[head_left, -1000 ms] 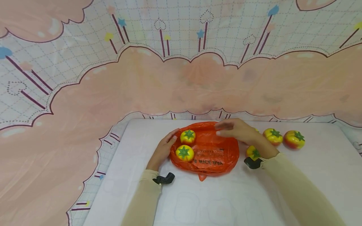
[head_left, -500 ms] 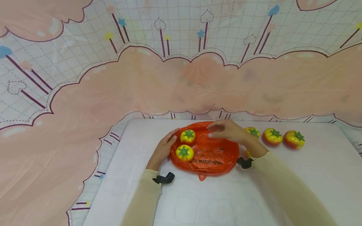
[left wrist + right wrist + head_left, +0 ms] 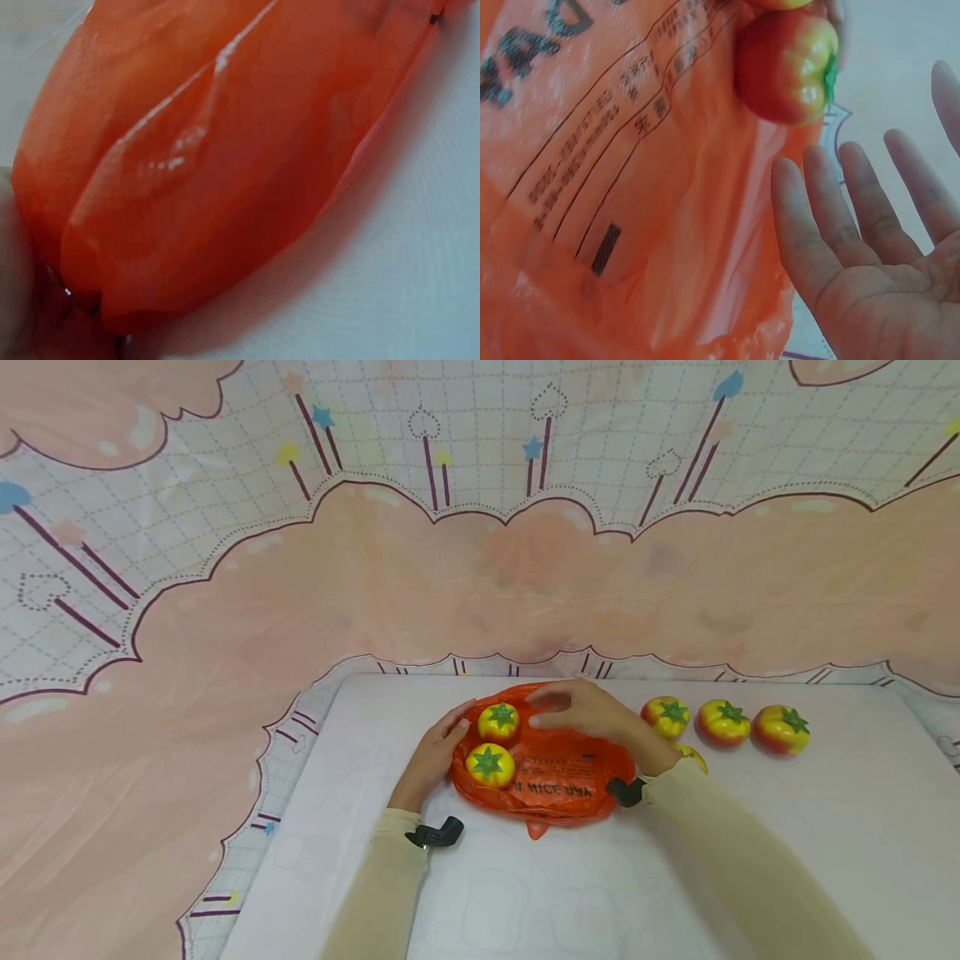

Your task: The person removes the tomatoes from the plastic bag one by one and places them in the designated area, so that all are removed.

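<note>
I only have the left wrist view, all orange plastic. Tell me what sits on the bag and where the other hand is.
Observer: Two toy tomatoes lie on the orange bag, near its left end.
Operator: Give me the right hand.
Observer: The right hand is over the bag's far edge, fingers straight, palm empty in the right wrist view.
Operator: Now the left hand.
Observer: The left hand rests against the bag's left edge; I cannot tell if it pinches the plastic.
Operator: Report anything off the bag.
Observer: Three more tomatoes stand in a row to the right on the white table.
</note>
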`<state>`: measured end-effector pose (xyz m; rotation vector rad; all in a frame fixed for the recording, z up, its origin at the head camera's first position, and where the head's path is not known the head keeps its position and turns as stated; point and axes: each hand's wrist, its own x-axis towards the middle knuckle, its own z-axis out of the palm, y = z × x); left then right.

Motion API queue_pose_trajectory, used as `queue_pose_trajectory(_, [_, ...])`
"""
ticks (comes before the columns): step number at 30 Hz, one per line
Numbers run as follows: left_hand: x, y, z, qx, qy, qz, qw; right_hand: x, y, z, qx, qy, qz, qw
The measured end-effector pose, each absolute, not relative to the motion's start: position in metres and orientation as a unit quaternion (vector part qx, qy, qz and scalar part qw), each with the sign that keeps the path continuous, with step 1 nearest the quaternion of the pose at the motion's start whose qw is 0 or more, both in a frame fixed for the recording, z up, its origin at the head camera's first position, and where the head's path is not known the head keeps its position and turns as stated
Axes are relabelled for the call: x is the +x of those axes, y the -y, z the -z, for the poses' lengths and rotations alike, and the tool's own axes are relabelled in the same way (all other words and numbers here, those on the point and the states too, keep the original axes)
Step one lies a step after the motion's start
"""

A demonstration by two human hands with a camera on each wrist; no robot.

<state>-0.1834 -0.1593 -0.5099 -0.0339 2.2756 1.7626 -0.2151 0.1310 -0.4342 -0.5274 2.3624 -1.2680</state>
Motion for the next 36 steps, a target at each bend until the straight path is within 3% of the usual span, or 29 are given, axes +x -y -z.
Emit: queue_pose_trajectory(36, [-0.183,0.161,0.511,-0.001,-0.777,-0.615,0.134,-0.222,-0.084,0.458,-0.120,-0.840,0.501,0.172])
